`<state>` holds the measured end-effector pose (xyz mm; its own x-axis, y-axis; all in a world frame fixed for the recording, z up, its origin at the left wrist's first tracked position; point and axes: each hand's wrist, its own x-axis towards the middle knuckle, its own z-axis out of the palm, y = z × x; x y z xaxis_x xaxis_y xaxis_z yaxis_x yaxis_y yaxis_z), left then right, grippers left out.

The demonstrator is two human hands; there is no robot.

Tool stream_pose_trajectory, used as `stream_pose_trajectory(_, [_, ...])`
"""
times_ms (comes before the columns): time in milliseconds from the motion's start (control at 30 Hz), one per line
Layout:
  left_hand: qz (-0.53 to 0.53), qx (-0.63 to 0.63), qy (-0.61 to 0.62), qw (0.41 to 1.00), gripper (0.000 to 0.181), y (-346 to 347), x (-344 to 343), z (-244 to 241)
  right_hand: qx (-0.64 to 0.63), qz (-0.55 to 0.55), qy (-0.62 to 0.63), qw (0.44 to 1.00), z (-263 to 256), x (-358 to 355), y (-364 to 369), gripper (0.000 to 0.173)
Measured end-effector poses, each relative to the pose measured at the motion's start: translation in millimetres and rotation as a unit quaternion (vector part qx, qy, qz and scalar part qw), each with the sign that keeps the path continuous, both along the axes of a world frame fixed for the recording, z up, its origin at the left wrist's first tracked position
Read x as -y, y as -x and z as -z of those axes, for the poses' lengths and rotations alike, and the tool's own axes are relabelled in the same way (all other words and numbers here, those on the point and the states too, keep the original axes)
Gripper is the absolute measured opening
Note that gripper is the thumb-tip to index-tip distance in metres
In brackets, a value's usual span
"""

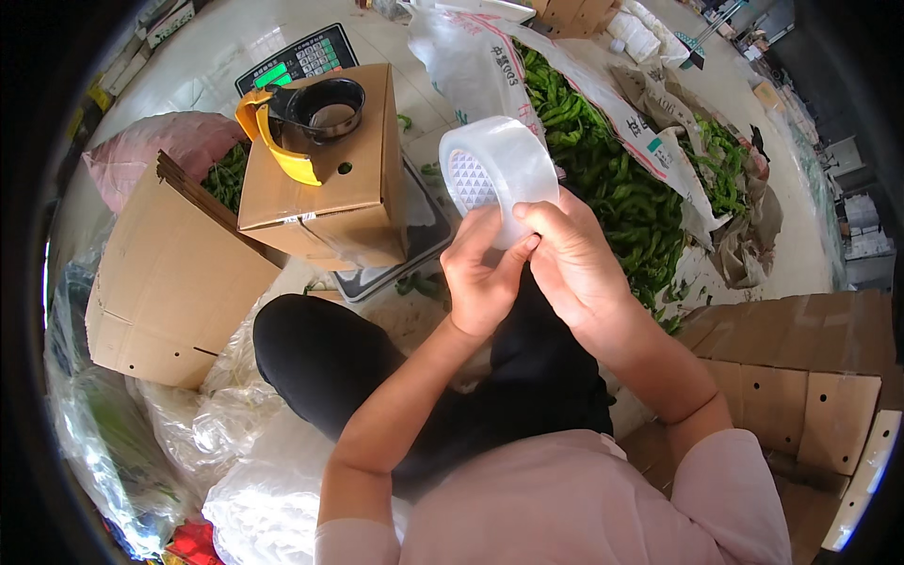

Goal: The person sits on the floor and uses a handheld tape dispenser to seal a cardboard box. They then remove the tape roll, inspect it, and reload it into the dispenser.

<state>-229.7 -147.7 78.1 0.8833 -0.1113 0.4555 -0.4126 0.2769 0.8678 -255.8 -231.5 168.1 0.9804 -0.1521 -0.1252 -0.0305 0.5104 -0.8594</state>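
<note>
A wide roll of clear packing tape (526, 166) is held up between both hands, its patterned core turned to the left. My left hand (484, 272) grips the roll's lower rim, with fingers at the core. My right hand (575, 258) has its thumb on the tape's outer face, and its fingertips meet my left thumb at the lower edge. On a closed cardboard box (353, 187) at the left lies a yellow and black tape dispenser (289, 152). That box rests on a digital scale (431, 212), whose keypad display (304, 60) stands behind it.
Open woven sacks (466, 63) of green peppers (600, 162) lie ahead and to the right. Flattened cardboard boxes (169, 282) lean at the left, near a pink sack (152, 152). Clear plastic bags (268, 494) are heaped at the lower left. Stacked cardboard boxes (791, 339) stand at the right.
</note>
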Motion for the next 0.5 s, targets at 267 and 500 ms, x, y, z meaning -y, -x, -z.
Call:
stream_pose_trajectory(267, [0.041, -0.026, 0.048, 0.998, 0.033, 3, -4, 2, 0.011, 0.025, 0.021, 0.999, 3, -9, -1, 0.029])
stream_pose_trajectory(500, [0.056, -0.04, 0.055, 0.996, 0.034, 3, -5, 5, 0.019, 0.031, 0.01, 0.999, 5, -12, 1, 0.029])
